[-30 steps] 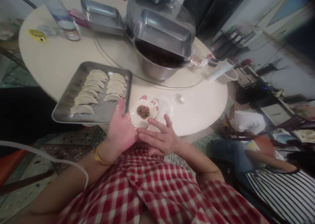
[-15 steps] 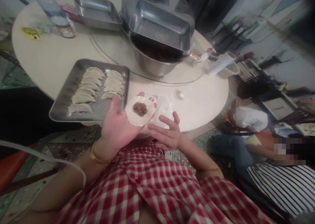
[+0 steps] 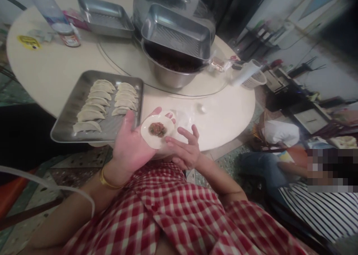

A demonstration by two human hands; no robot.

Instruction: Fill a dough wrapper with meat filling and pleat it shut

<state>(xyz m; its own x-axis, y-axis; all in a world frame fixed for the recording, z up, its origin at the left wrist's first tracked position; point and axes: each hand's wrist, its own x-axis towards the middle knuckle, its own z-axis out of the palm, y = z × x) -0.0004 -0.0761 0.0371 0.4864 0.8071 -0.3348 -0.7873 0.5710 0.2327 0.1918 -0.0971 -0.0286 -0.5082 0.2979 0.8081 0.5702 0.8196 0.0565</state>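
Observation:
My left hand [image 3: 129, 146] lies palm up at the table's near edge and cradles a round dumpling wrapper [image 3: 152, 136] with a dab of meat filling [image 3: 157, 128] in its middle. My right hand [image 3: 185, 150] is beside it, fingers spread, with the fingertips at the wrapper's right rim. Just left of my left hand a metal tray [image 3: 65, 125] carries two rows of several folded dumplings [image 3: 96, 102]. More wrappers [image 3: 187, 118] lie on the table behind my right hand.
A steel bowl of dark filling [image 3: 173, 65] sits on the glass turntable with a metal pan [image 3: 176, 31] resting on it. Another empty pan [image 3: 103, 16], a bottle and a jar [image 3: 69, 38] stand farther back. A person in a striped top [image 3: 321, 210] sits to the right.
My right hand drew back from the wrapper and has come in again to its right rim. The left hand stays cupped under the filled wrapper, and the view has shifted slightly.

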